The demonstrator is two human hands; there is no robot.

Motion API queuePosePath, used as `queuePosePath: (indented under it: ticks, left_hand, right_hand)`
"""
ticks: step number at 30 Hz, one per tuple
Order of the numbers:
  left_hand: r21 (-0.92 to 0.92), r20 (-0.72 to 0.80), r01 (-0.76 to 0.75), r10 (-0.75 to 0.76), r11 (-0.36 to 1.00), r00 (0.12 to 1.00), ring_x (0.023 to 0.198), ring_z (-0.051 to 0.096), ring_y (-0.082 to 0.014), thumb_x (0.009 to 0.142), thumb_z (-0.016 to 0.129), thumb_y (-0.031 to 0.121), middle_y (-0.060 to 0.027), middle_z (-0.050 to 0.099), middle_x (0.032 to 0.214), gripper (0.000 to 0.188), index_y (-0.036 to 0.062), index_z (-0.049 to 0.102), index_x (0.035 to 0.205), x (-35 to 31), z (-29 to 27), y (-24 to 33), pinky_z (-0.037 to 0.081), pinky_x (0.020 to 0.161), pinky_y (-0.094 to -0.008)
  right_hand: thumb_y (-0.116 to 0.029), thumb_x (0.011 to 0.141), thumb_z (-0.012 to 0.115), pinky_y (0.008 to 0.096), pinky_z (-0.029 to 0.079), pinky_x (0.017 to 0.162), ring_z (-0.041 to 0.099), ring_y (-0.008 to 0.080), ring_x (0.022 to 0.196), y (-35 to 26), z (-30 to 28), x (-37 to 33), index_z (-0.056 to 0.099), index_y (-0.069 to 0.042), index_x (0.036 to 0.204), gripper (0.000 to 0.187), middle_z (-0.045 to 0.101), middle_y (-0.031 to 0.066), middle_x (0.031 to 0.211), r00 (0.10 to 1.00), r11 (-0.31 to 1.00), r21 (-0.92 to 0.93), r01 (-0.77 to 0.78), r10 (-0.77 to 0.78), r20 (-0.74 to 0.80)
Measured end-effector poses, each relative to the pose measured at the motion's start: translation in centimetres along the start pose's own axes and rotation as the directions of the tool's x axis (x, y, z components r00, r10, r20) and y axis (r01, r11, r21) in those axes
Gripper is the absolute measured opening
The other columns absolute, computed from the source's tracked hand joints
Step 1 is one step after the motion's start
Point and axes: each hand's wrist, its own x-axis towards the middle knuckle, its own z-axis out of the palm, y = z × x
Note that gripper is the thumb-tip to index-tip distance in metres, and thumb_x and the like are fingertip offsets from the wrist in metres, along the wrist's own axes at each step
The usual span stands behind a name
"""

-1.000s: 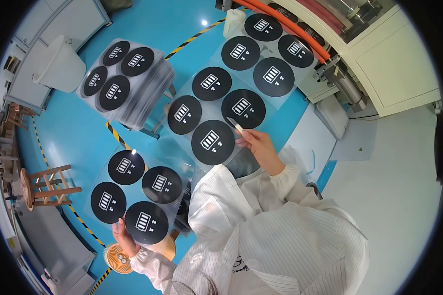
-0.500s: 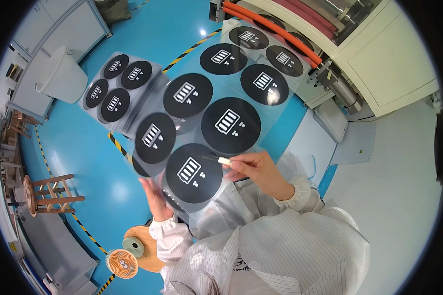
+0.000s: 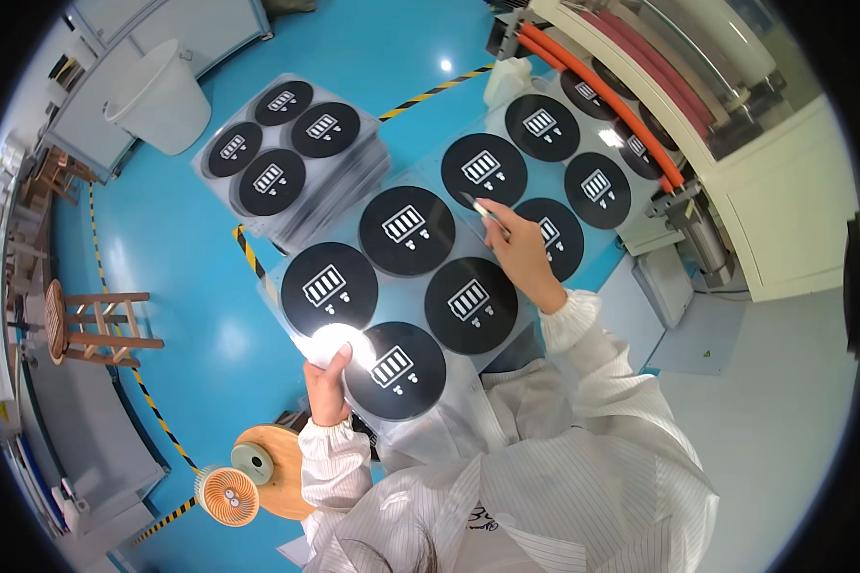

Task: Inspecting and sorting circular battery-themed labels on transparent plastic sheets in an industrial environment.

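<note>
A long clear film (image 3: 401,298) printed with black discs and white battery symbols stretches from the machine down to my lap. My left hand (image 3: 327,392) pinches the film's near left corner, thumb on top, beside a bright glare. My right hand (image 3: 526,256) is over the film farther up, closed on a small craft knife (image 3: 479,207) with a pale handle. The knife's thin blade points up and left, over the edge of a black disc (image 3: 484,170). Whether the blade touches the film, I cannot tell.
A stack of cut sheets (image 3: 339,181) with the same discs stands to the left of the film. The roller machine (image 3: 784,215) with orange-red bars (image 3: 607,110) is at the far right. Around lie a white bucket (image 3: 167,103), wooden stool (image 3: 110,342) and orange fan (image 3: 229,497).
My right hand has moved up the film with the knife, away from the nearest discs. My left thumb now presses on top of the corner. The view has shifted.
</note>
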Motion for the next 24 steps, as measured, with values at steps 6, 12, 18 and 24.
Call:
queuePosePath:
  ticks: [6, 12, 18, 24]
  left_hand:
    - [-0.017, -0.04, -0.011, 0.01, 1.0, 0.999, 0.085, 0.059, -0.015, 0.078, 0.068, 0.006, -0.0067, 0.063, 0.098, 0.03, -0.0019, 0.058, 0.106, -1.3, -1.3, 0.2, 0.045, 0.077, -0.0275]
    - [-0.017, -0.05, 0.004, -0.005, 1.0, 0.999, 0.087, 0.059, -0.0148, 0.077, 0.068, 0.005, -0.0067, 0.063, 0.099, 0.032, -0.0028, 0.058, 0.107, -1.8, -2.5, 0.8, 0.044, 0.079, -0.027]
    - [-0.001, -0.017, -0.032, 0.032, 0.999, 0.999, 0.086, 0.058, -0.0134, 0.078, 0.068, 0.006, -0.0057, 0.063, 0.098, 0.032, -0.0023, 0.058, 0.107, -2.4, -4.1, 0.8, 0.043, 0.08, -0.0257]
    - [-0.017, -0.066, -0.05, 0.048, 0.999, 0.997, 0.083, 0.06, -0.0157, 0.078, 0.066, 0.006, -0.0074, 0.064, 0.096, 0.031, -0.0036, 0.057, 0.106, -2.5, -5.8, 2.0, 0.045, 0.077, -0.027]
  right_hand:
    - [-0.013, 0.087, 0.054, 0.0347, 0.045, 0.053, 0.059, 0.0265, 0.055, -0.1, 5.6, 3.3, 0.063, -0.011, 0.108, 0.023, 0.061, 0.0108, 0.063, 0.965, 0.957, -0.124, 0.261, -0.264, -0.008]
    - [-0.013, 0.088, 0.053, 0.0318, 0.045, 0.053, 0.06, 0.0258, 0.055, -0.5, 7.3, 3.4, 0.063, -0.008, 0.108, 0.023, 0.064, 0.0136, 0.073, 0.981, 0.966, -0.171, 0.193, -0.188, 0.044]
    - [-0.011, 0.085, 0.053, 0.0409, 0.049, 0.057, 0.061, 0.0327, 0.061, -1.1, 9.1, 4.4, 0.068, -0.007, 0.098, 0.02, 0.062, 0.017, 0.067, 0.952, 0.932, -0.198, 0.305, -0.302, 0.045]
    - [-0.009, 0.085, 0.051, 0.0396, 0.047, 0.059, 0.059, 0.0363, 0.066, -2.6, 6.1, 2.2, 0.066, -0.003, 0.096, 0.019, 0.06, 0.0207, 0.073, 0.913, 0.929, -0.134, 0.345, -0.3, 0.276]
